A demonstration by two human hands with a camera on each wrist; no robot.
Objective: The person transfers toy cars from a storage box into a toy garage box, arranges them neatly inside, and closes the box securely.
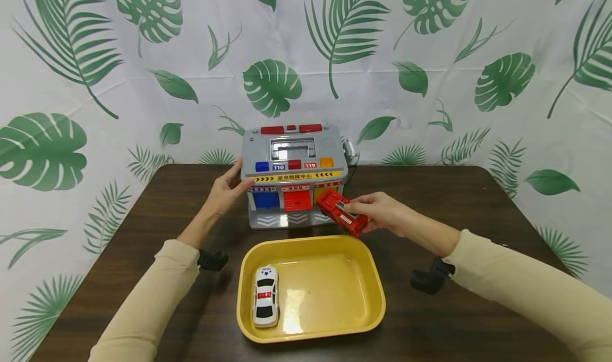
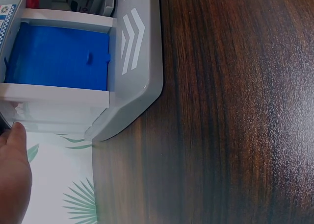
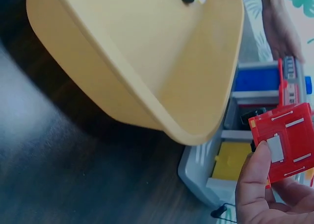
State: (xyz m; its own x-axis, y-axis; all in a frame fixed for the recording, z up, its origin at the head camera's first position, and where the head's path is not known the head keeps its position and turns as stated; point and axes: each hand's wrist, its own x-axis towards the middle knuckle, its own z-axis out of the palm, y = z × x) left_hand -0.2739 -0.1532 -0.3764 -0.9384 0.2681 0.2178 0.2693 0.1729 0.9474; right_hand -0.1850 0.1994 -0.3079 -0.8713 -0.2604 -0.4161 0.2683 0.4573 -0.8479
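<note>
A grey toy rescue station [image 1: 258,149] stands at the back of the table, with a blue door [image 2: 59,57], a red door [image 1: 297,200] and a yellow door [image 3: 230,160] along its front. The red door is raised, and dark parts show inside that bay in the right wrist view. My left hand [image 1: 223,193] rests on the station's left side, fingers extended along it and thumb at the front top edge. My right hand [image 1: 384,213] pinches a red toy fire truck [image 1: 330,201] between thumb and fingers, tilted in front of the yellow door.
A yellow tray [image 1: 311,336] lies in front of the station, close to its base. Inside it, along the left wall, sits a white toy police car [image 1: 264,293]. A cable [image 1: 352,173] runs beside the station's right side. A leaf-print cloth [image 1: 201,48] hangs behind the dark wooden table [image 1: 444,202].
</note>
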